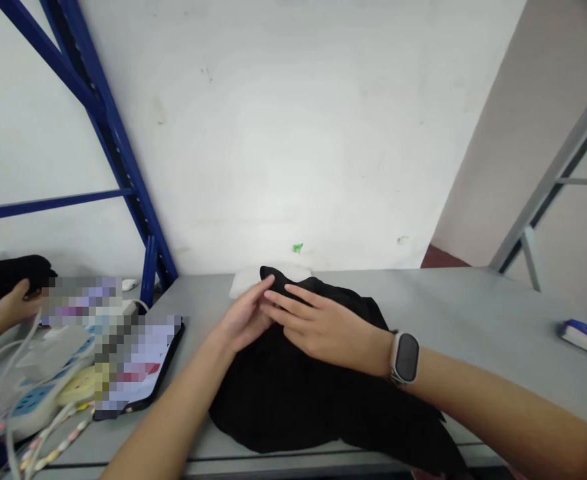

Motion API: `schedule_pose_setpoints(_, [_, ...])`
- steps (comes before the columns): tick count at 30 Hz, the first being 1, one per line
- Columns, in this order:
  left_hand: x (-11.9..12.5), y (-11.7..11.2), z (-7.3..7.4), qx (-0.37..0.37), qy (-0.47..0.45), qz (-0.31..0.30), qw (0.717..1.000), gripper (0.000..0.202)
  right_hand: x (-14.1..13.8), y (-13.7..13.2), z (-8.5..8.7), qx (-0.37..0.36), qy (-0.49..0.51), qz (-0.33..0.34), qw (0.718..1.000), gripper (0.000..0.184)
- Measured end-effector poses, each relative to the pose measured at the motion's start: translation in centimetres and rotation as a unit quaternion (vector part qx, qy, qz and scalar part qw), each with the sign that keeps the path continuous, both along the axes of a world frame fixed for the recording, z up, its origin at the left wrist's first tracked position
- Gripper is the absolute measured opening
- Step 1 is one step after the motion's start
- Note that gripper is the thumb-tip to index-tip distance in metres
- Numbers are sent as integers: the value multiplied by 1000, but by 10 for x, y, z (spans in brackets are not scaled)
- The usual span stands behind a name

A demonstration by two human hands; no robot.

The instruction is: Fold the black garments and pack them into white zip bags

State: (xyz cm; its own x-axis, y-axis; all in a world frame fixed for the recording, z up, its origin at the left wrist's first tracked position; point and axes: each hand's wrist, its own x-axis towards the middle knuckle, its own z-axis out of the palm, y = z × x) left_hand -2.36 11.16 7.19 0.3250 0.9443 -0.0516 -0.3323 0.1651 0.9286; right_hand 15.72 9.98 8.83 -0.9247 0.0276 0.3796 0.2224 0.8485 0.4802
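Note:
A black garment (293, 393) lies bunched on the grey table (473, 313), reaching from the middle to the near edge. My left hand (243, 320) rests on its far left part with fingers stretched out and together, the tips near the cloth's far corner. My right hand (318, 323), with a smartwatch (406, 358) on the wrist, lies flat on the garment, fingers stretched toward the left hand and touching it. A white piece of cloth (246, 280) shows just behind the garment by the wall.
At the left lie a tablet (138, 373), a power strip (38, 393) and several cables. Another person's hand (10, 303) holds dark cloth at the far left. A blue-and-white packet (586, 335) lies at the right. Blue shelf posts (118, 147) and a grey frame (548, 193) flank the table.

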Motion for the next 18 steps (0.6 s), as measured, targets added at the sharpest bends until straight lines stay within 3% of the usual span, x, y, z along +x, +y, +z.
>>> schedule_pose_setpoints(3, [-5,5,4,19,-51,13,998,35,5,16,20,-92,65,33,993,20])
schedule_pose_setpoints(6, [-9,9,5,26,-71,16,997,34,11,20,55,-241,209,54,946,19])
schedule_pose_setpoints(9, [-9,12,0,24,-74,-2,997,36,11,20,93,-359,387,-22,849,28])
schedule_pose_setpoints(12, [-5,13,-6,9,-64,-41,997,45,11,24,127,-404,546,-121,724,39])
schedule_pose_setpoints(14, [-4,12,-7,0,-63,-60,996,47,15,30,144,-429,602,-150,657,33])
schedule_pose_setpoints(16, [-5,10,-6,-12,-66,-74,995,49,23,38,154,-477,622,-160,600,24])
schedule_pose_setpoints(18, [-7,8,-4,-30,-69,-83,994,52,32,48,153,-529,620,-151,560,16])
